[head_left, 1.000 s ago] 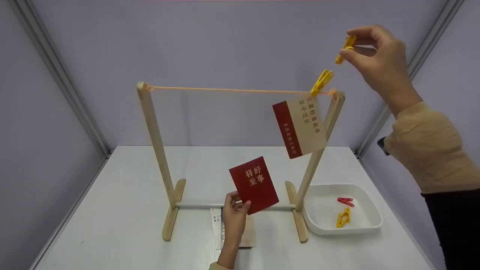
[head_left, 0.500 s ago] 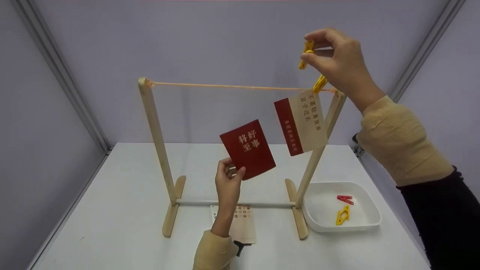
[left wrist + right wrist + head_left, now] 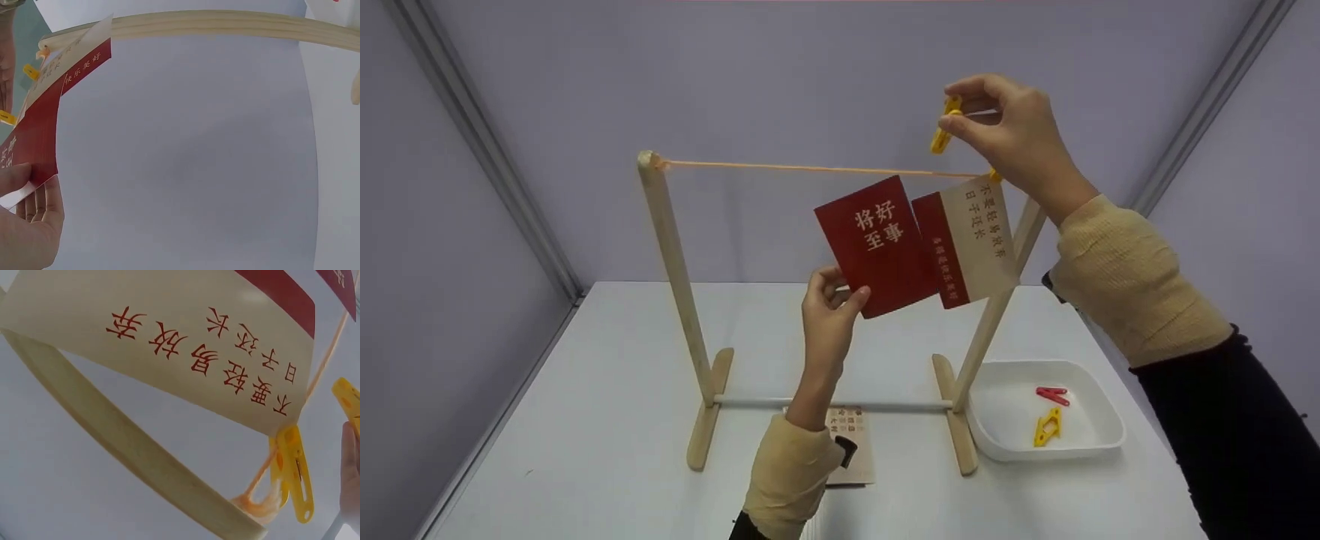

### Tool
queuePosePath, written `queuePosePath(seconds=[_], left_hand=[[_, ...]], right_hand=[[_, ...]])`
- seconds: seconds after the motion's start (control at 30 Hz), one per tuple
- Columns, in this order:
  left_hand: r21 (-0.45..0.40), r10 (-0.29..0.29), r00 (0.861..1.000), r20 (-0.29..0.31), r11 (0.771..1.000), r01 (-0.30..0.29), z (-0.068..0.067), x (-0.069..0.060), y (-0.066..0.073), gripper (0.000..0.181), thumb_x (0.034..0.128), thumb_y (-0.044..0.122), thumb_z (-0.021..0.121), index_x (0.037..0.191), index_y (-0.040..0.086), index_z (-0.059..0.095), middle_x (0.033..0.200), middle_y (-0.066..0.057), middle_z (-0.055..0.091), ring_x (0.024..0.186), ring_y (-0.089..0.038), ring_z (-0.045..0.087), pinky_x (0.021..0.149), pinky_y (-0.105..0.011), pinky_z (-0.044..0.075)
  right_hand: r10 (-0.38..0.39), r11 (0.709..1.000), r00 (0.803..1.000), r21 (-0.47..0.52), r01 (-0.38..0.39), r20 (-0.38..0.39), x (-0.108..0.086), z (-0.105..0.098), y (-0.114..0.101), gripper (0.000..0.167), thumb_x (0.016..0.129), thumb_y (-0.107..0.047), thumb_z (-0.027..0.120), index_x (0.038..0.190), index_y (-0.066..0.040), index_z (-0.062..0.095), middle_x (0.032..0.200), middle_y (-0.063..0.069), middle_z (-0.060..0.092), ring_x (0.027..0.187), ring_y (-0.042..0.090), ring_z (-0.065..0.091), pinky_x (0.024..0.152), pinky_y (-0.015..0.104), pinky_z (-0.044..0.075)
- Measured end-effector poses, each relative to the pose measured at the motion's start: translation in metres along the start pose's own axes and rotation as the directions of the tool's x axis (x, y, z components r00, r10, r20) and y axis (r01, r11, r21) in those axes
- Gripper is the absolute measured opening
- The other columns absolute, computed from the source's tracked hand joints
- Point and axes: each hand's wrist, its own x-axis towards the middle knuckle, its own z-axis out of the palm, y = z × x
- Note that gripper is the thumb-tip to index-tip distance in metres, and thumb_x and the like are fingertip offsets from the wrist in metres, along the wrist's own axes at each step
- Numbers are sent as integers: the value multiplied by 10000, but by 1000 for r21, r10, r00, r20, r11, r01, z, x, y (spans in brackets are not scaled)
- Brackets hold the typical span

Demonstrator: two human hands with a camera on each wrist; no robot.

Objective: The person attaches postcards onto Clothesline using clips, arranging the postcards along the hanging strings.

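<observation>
My left hand (image 3: 829,315) pinches a red card (image 3: 877,255) by its lower left corner, thumb in front and fingers behind. The card's top reaches close to the orange string (image 3: 780,166). Above the string, my right hand (image 3: 1009,127) holds a yellow clothespin (image 3: 945,127) between thumb and fingertips. A cream and red card (image 3: 971,232) hangs tilted from the string's right end, clipped by another yellow clothespin (image 3: 292,472), which my right hand mostly hides in the head view. In the head view the red card's right edge meets the hanging card's left side.
The string spans two wooden posts (image 3: 675,277) joined by a white bar (image 3: 885,406) on the table. At the right, a white tray (image 3: 997,446) holds a red clothespin (image 3: 1052,395) and a yellow one. A cream card (image 3: 855,457) lies on the table under the left forearm.
My left hand has raised the red card from low near the bar to just below the string. My right hand has moved left and slightly down with the clothespin.
</observation>
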Motion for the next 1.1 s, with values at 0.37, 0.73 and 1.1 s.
queuePosePath(seconds=[0.37,0.73,1.1], left_hand=[[51,-5,999,32,999,3,17,8,-3,301,830,-73,609,1104,-56,487,995,-135,590,866,-237,596,771,-321,506],[78,-32,999,17,996,31,17,7,-11,307,835,-53,615,1111,-48,481,1008,-129,588,863,-234,585,764,-309,503],[87,-27,1000,13,996,26,20,8,-10,311,834,-63,612,1111,-51,473,1013,-134,590,878,-229,582,768,-305,503]], right_hand=[[15,999,1000,27,-16,27,-1,5,2,328,900,-203,601,1166,-13,574,1060,105,605,964,157,560,864,253,448],[14,1000,1000,21,-15,19,-5,13,5,280,886,-170,610,1103,7,606,993,117,637,848,119,580,789,227,457],[-33,999,998,24,34,-60,-8,17,11,232,860,-134,631,1023,31,635,956,111,659,804,99,590,767,213,461]])
